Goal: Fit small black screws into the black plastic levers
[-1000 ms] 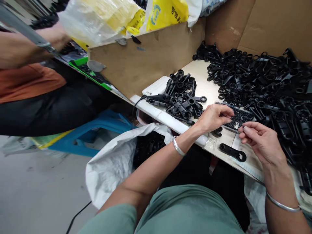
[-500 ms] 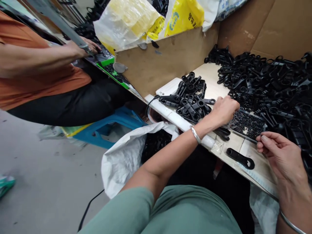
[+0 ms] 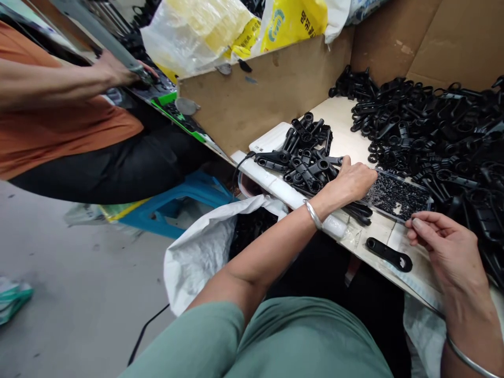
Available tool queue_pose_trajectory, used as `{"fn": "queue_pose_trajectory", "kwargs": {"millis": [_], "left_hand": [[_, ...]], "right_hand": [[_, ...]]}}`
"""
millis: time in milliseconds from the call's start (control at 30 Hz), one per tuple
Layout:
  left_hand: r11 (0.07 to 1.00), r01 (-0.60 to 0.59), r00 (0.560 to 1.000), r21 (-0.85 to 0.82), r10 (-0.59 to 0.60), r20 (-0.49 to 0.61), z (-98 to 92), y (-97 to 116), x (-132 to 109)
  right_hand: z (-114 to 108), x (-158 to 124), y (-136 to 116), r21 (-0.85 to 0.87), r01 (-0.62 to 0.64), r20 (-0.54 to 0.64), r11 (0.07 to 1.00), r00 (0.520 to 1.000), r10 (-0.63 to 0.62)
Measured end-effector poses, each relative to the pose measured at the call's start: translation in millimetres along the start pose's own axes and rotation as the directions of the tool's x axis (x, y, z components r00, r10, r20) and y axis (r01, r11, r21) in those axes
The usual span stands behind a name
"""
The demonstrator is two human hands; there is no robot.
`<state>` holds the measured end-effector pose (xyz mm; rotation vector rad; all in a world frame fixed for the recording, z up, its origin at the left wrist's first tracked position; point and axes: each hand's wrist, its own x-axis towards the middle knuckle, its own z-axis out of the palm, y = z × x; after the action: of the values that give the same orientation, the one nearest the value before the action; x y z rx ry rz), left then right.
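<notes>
My left hand [image 3: 353,182] is over the near-left end of a clear tray [image 3: 395,214] of tiny black pieces, beside a heap of black plastic levers [image 3: 309,165]. Its thumb side is against or just in front of one lever's end; the other fingers curl down out of sight, so any grip is hidden. At the tray's near-right corner, my right hand [image 3: 447,244] is closed, thumb and forefinger pinched together; anything between them is too small to make out. One black lever [image 3: 389,254] with a ring end lies singly on the bench edge, between my hands.
A large pile of black plastic parts [image 3: 441,136] fills the right of the bench. A brown board [image 3: 268,89] divides off a co-worker's orange-shirted side [image 3: 66,136]. Below the edge hangs an open white sack [image 3: 197,257]; a blue stool [image 3: 185,202] stands left.
My left hand has moved a little left, off the tray's middle toward the lever heap. The right hand has shifted slightly left, still pinched. A co-worker's hand has also moved left.
</notes>
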<state>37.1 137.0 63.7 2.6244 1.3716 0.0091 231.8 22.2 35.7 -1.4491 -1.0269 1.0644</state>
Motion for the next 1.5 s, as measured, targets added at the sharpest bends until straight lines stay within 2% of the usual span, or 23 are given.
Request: {"fn": "queue_pose_trajectory", "kwargs": {"millis": [167, 267, 433, 600, 833, 1033, 1233, 1300, 1367, 1433, 1500], "left_hand": [[0.998, 0.027, 1.0, -0.052, -0.026, 0.008, -11.6, -7, -9], [1.0, 0.021, 0.999, -0.02, -0.02, 0.036, -16.9, -12, -15], [0.997, -0.017, 1.0, 0.072, 0.016, 0.01, -8.2, -10, -12], [0.999, -0.03, 1.0, 0.013, 0.03, -0.003, -5.8, -11, -12], [0.996, -0.079, 0.994, -0.03, 0.082, 0.077, -10.7, -1, -11], [0.992, -0.072, 0.997, -0.101, 0.076, 0.033, -6.5, -4, -8], [0.975, -0.091, 0.991, -0.2, 0.069, -0.115, 0.3, -11, -7], [0.938, -0.114, 0.983, -0.327, 0.058, -0.176, 3.9, -13, -7], [0.852, -0.147, 0.968, -0.502, 0.02, -0.251, 8.5, -14, -6], [0.706, -0.191, 0.952, -0.682, -0.035, -0.303, 13.4, -14, -7], [0.502, -0.21, 0.952, -0.839, -0.091, -0.293, 17.7, -11, -9]], "right_hand": [[-3, -2, 0, -0.01, 0.019, 0.004, 1.0, 1.0, -0.019], [-4, -2, 2, 0.002, -0.008, -0.009, 1.0, 1.0, 0.008], [-4, -1, 7, -0.001, -0.012, 0.016, 1.0, 1.0, 0.012], [-7, -3, 8, -0.031, -0.017, 0.022, 0.999, 1.0, 0.017], [-3, -2, 8, -0.012, -0.016, 0.042, 1.0, 0.999, 0.017], [-6, -2, 11, -0.014, -0.016, 0.014, 1.0, 1.0, 0.016], [0, -2, 5, 0.072, 0.007, -0.013, 0.997, 1.0, -0.006], [4, -3, 2, 0.096, 0.011, -0.017, 0.995, 1.0, -0.01], [8, -3, -1, 0.121, 0.009, -0.01, 0.993, 1.0, -0.008], [13, -3, -3, 0.14, 0.009, -0.007, 0.99, 1.0, -0.008], [18, -4, -5, 0.156, 0.015, -0.015, 0.988, 1.0, -0.013]]}}
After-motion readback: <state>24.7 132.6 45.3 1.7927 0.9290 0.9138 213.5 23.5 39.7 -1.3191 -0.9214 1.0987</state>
